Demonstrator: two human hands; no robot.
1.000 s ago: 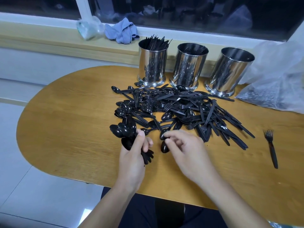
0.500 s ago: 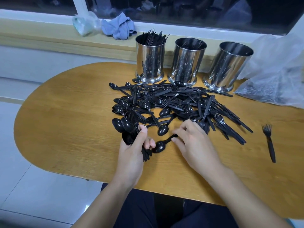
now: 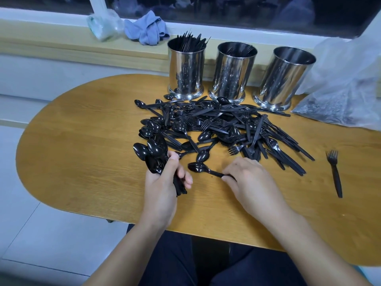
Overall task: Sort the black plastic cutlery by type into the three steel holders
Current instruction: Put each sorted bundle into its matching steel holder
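Note:
A heap of black plastic cutlery (image 3: 222, 126) lies in the middle of the wooden table (image 3: 82, 145). Behind it stand three steel holders: the left holder (image 3: 186, 71) is packed with knives, the middle holder (image 3: 234, 73) has forks in it, and the right holder (image 3: 282, 77) shows no contents from here. My left hand (image 3: 162, 188) grips a bundle of spoons (image 3: 152, 153) by their handles, bowls fanned up and left. My right hand (image 3: 251, 180) pinches the handle of a single spoon (image 3: 199, 167) lying on the table between both hands.
One fork (image 3: 335, 172) lies alone at the right of the table. A clear plastic bag (image 3: 342, 96) with more black cutlery sits at the back right. On the window ledge rest a blue cloth (image 3: 146, 32) and a crumpled plastic bag (image 3: 103, 23).
My right hand has drawn a single spoon out of the heap toward the near edge and now holds it by the handle. My left hand keeps its spoon bundle almost still.

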